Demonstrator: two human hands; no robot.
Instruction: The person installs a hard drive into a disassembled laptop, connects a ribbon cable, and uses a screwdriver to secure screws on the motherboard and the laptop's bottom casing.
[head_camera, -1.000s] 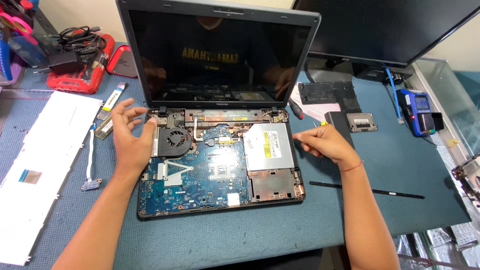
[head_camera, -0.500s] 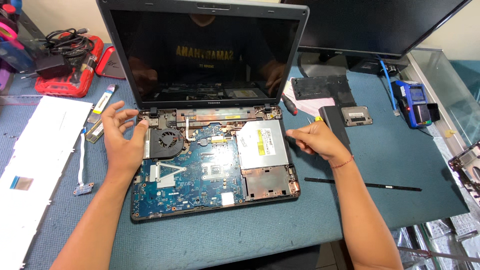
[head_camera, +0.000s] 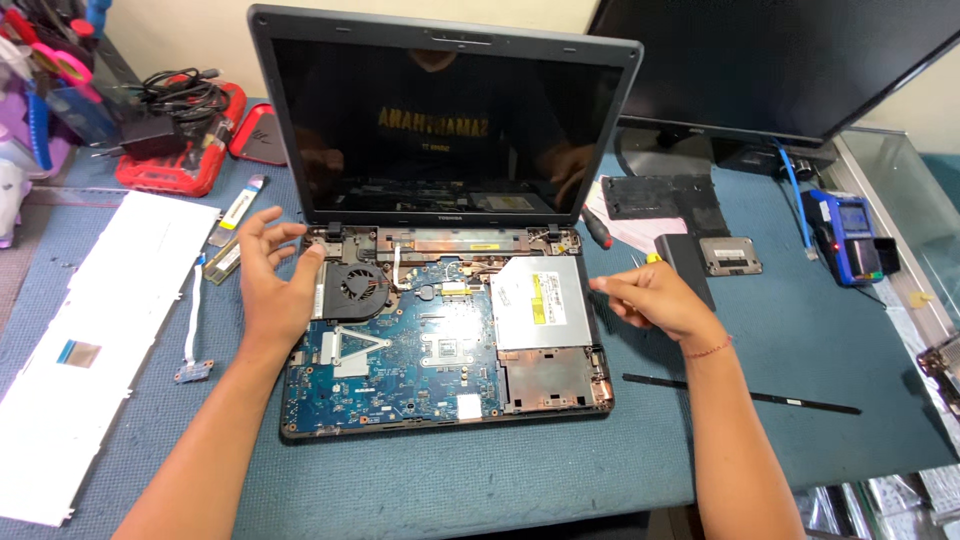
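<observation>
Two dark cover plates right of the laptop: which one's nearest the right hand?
The small cover plate, just beyond the right hand; the large cover plate lies farther back by the monitor.

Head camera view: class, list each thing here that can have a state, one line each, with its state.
Laptop: lid open, screen dark, base uncovered, circuit board bare.
Fan: exposed, not blurred.
Monitor: dark.
Left hand: open, fingers spread over the laptop's left hinge corner.
Right hand: loosely closed, beside the laptop's right edge.
</observation>
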